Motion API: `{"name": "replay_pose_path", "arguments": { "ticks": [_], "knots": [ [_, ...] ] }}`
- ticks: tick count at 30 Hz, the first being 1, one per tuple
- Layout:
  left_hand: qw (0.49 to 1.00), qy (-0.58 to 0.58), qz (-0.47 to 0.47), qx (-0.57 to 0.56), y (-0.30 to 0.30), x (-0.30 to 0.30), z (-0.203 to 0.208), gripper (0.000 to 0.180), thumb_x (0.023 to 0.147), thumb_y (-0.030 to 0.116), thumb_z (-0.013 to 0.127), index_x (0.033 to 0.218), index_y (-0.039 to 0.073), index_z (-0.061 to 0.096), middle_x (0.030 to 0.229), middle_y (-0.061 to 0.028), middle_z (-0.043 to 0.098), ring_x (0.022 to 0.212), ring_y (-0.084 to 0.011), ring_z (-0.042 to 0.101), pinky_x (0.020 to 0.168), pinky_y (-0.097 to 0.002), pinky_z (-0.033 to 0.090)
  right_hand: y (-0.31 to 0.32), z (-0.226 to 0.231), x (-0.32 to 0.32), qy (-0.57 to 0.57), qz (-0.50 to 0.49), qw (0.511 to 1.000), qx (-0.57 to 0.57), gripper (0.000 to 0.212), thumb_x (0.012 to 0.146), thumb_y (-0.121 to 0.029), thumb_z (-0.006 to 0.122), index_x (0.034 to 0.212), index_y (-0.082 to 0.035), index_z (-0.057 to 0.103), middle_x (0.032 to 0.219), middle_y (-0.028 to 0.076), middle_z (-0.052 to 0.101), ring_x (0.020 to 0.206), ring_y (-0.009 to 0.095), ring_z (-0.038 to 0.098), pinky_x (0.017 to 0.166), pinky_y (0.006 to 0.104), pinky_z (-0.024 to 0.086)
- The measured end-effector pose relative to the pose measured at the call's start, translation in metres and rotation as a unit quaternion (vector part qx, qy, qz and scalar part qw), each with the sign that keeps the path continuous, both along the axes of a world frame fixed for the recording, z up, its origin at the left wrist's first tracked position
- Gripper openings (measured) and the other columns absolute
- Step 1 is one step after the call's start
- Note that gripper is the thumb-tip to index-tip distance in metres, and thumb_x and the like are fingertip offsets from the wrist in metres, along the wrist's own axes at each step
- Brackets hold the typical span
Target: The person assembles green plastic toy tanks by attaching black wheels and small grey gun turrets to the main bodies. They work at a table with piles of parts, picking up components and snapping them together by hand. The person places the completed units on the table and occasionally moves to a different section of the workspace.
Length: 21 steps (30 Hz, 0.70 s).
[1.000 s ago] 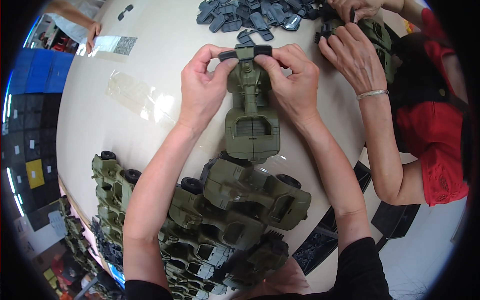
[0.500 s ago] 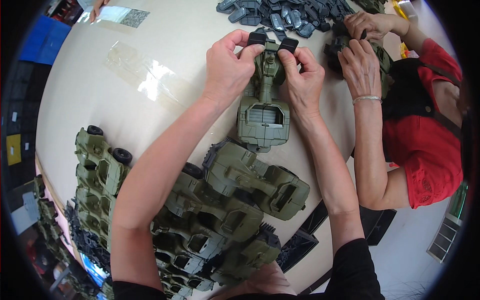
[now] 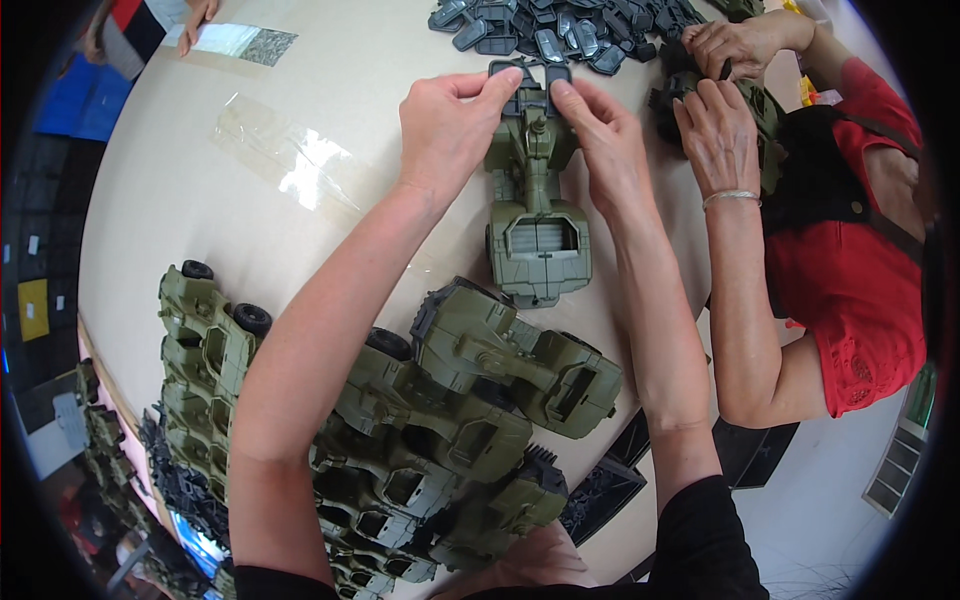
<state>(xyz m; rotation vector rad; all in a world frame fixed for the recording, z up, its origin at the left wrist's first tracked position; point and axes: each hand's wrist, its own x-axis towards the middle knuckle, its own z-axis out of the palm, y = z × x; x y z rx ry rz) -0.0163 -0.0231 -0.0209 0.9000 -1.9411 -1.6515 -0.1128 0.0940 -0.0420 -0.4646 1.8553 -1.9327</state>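
Observation:
A green toy vehicle body (image 3: 540,245) lies on the table in front of me, its narrow end pointing away. At that far end sits a black plastic part (image 3: 559,74) with two rectangular panels. My left hand (image 3: 450,125) pinches the part's left side between thumb and fingers. On the other side, my right hand (image 3: 607,135) has its thumb on the right panel, with its fingers curled behind. Whether the part is fastened to the body, I cannot tell.
Loose black plastic parts (image 3: 570,28) are piled beyond my hands. Several similar green bodies (image 3: 480,340) crowd the near side, with more at the left (image 3: 200,340). Clear tape (image 3: 290,155) lies on the table (image 3: 380,110). At right a co-worker's hands (image 3: 722,130) handle another vehicle.
The black part's two panels have tipped over and now lie closer together. The vehicle body has shifted slightly to the right. My hands have kept their grip near its far end.

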Motion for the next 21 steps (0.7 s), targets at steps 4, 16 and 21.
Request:
{"name": "replay_pose_path", "arguments": {
  "ticks": [4, 16, 21],
  "knots": [
    [0.992, 0.005, 0.046, 0.119, 0.014, 0.000, -0.005, 0.035, 0.079, 0.027, 0.069, 0.097, -0.003, 0.068, 0.093, -0.0102, 0.066, 0.074, -0.0084, 0.057, 0.063, -0.0250, 0.045, -0.001, -0.001, 0.011, -0.085, -0.018, 0.995, -0.040, 0.046, 0.080, -0.020, 0.068, 0.113, 0.007, 0.052, 0.090, 0.007, 0.055, 0.078, 0.010, 0.053, 0.067, 0.0206, 0.044],
    [0.982, 0.037, -0.045, 0.178, 0.003, 0.003, -0.002, 0.053, 0.093, 0.035, 0.053, 0.133, 0.002, 0.042, 0.108, -0.0059, 0.061, 0.095, -0.0103, 0.055, 0.083, -0.0246, 0.042, 0.014, 0.005, 0.003, -0.107, 0.032, 0.992, -0.053, 0.041, 0.089, -0.032, 0.059, 0.116, -0.002, 0.053, 0.098, 0.004, 0.056, 0.085, 0.009, 0.051, 0.071, 0.0220, 0.040],
    [0.993, -0.006, 0.012, 0.118, 0.012, 0.031, 0.012, 0.054, 0.094, 0.041, 0.047, 0.133, 0.005, 0.042, 0.121, -0.0083, 0.052, 0.112, -0.0136, 0.047, 0.087, -0.0285, 0.040, 0.045, 0.013, 0.015, -0.069, 0.002, 0.998, -0.011, 0.041, 0.092, -0.037, 0.052, 0.116, -0.003, 0.055, 0.101, 0.002, 0.057, 0.085, 0.009, 0.051, 0.072, 0.0219, 0.039]
  ]
}}
